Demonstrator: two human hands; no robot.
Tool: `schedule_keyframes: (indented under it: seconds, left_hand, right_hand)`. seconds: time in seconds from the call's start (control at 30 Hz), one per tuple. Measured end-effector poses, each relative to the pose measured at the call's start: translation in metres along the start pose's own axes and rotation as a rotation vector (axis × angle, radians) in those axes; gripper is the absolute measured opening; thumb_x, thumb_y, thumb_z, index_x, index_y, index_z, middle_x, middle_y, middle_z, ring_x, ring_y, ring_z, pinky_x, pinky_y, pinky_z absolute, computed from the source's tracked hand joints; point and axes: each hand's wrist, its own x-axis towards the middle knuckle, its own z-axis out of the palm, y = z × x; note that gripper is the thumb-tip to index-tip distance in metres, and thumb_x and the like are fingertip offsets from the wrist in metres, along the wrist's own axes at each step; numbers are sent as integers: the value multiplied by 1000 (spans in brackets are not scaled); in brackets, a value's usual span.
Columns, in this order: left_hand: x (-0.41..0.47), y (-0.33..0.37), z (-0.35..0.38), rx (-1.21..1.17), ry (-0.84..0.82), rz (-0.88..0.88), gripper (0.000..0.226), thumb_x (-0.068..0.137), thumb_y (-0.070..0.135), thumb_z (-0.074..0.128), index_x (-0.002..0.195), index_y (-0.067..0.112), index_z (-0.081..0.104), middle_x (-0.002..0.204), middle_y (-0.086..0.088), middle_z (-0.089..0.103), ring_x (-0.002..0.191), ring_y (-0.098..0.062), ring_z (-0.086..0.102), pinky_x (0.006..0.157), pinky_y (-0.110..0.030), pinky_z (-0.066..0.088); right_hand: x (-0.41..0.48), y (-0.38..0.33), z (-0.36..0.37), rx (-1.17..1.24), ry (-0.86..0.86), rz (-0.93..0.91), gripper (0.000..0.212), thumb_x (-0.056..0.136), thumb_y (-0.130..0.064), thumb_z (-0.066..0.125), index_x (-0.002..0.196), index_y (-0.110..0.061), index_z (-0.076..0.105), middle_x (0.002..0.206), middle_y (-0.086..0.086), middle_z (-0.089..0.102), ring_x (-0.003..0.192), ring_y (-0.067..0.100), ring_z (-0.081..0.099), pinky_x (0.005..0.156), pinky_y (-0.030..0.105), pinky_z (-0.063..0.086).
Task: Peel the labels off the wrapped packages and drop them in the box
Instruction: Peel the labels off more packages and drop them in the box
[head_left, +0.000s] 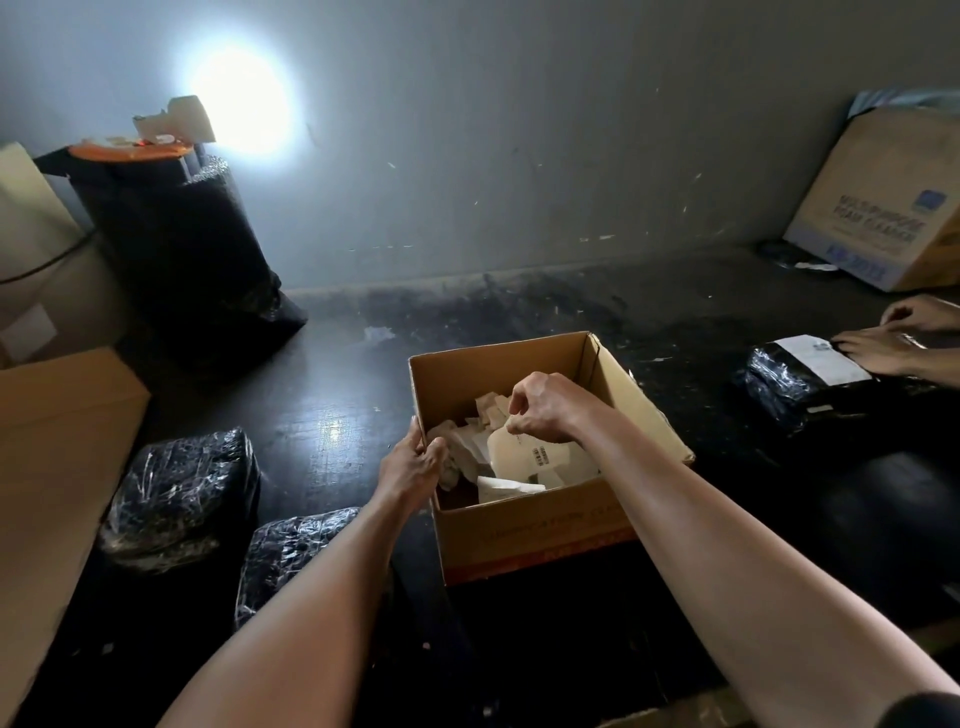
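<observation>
— Where's the label (540, 457)?
— Over the open box (545, 525), mid-worktop (332, 364). The right grip (545, 408) pinches its upper edge above the crumpled labels (457, 457) inside.
— And the left grip (415, 462)?
— Curled round the box's 9 o'clock rim. Two wrapped packages (176, 499) lie at 8 o'clock, and a third package (789, 379), label on, at 3 o'clock.
</observation>
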Motion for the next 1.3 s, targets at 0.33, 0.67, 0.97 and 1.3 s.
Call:
schedule_keyframes:
  seconds: [0.33,0.67,0.97,1.3]
  left_hand:
    - [1,10,-80,479,74,121,56,93,50,64,133,12,63,132,-13,65,118,-28,63,94,-36,50]
    - [-8,-45,-210,726,113,111,66,90,54,66,140,12,56,139,-12,60,128,-28,55,104,-35,44]
    - [-1,-132,-313,817,88,58,61,89,55,66,131,10,62,125,-14,67,118,-30,61,97,-37,49]
    - [21,-209,-352,744,12,-17,70,83,56,73,135,11,59,123,-11,67,116,-27,61,95,-37,49]
  right_hand:
    - [11,-69,18,-103,-62,-9,39,93,-44,68,122,-18,64,117,3,69,101,23,66,92,42,57]
    - [27,-188,66,-175,-83,-84,60,94,-51,62,136,-9,55,139,16,59,123,34,58,99,40,48]
    - [48,-290,135,-167,-167,-104,57,92,-53,65,124,-6,63,128,18,64,117,36,60,94,40,51]
    - [73,-339,198,-90,-267,-51,50,90,-52,69,110,-7,56,122,16,63,105,33,59,77,34,42]
